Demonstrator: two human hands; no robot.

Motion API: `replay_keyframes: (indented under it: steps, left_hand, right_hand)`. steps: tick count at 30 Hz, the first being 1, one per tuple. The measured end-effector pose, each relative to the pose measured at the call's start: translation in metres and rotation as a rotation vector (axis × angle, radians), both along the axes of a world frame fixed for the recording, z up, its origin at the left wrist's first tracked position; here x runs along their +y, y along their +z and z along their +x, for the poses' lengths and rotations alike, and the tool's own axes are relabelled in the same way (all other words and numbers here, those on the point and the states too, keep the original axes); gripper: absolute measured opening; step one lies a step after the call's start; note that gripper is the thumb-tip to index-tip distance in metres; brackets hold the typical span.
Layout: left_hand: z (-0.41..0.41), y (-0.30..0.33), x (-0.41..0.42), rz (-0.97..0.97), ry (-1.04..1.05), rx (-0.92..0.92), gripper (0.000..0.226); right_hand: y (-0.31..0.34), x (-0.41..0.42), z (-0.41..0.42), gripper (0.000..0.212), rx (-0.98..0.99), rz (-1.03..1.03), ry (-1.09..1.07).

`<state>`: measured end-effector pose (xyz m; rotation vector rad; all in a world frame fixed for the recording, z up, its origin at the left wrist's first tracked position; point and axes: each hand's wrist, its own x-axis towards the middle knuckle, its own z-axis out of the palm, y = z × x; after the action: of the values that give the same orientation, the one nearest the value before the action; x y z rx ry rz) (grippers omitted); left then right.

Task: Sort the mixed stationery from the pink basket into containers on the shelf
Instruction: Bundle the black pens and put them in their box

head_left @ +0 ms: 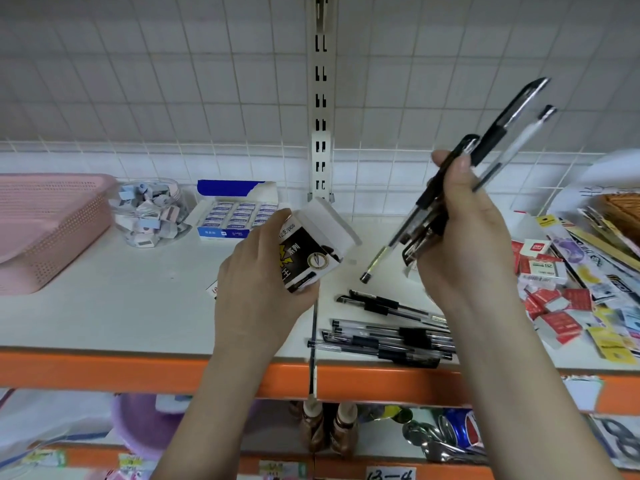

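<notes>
My left hand (258, 289) grips a white and black pen box (311, 247), tilted with its open flap up and to the right, above the shelf (121, 306). My right hand (464, 244) holds a bundle of black gel pens (460, 181), fanned out and slanting up to the right, just right of the box. Several more black gel pens (391, 330) lie loose on the shelf below my right wrist. The pink basket (45, 223) stands at the far left of the shelf.
A clear jar of small sharpeners (149, 213) and an open blue box of erasers (235, 216) stand at the back. Mixed packets and rulers (571, 289) are heaped at the right. The shelf's orange front edge (104, 372) runs below; a lower shelf holds more goods.
</notes>
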<state>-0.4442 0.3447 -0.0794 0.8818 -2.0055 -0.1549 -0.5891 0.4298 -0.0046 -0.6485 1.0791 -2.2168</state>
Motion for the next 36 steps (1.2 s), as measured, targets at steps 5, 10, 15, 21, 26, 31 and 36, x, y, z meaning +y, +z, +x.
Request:
replay_keyframes:
  steps: [5, 10, 15, 21, 26, 31, 36]
  left_hand:
    - [-0.004, -0.003, 0.002, -0.043, 0.014, -0.049, 0.085]
    - [-0.006, -0.001, 0.006, -0.038, -0.007, -0.029, 0.085]
    - [-0.005, -0.001, 0.009, -0.02, 0.001, -0.016, 0.085]
    - [-0.007, 0.0, 0.009, -0.036, 0.021, 0.009, 0.085]
    - [-0.007, 0.0, 0.007, -0.055, 0.043, 0.006, 0.085]
    - [-0.001, -0.001, 0.003, -0.014, 0.054, 0.021, 0.085]
    - [0.0, -0.001, 0.002, 0.036, 0.044, 0.086, 0.088]
  right_hand:
    - [-0.004, -0.001, 0.005, 0.023, 0.077, -0.109, -0.083]
    - [-0.013, 0.0, 0.019, 0.019, 0.37, -0.07, -0.265]
    - [-0.004, 0.008, 0.02, 0.018, 0.308, -0.113, -0.284]
    - [-0.011, 0.005, 0.026, 0.012, 0.415, -0.039, -0.212]
    - [-0.023, -0.001, 0.027, 0.018, 0.718, 0.237, -0.121]
    - [-0.023, -0.002, 0.018, 0.024, 0.656, 0.282, -0.232]
    - [-0.014, 0.005, 0.015, 0.021, 0.486, 0.163, -0.243]
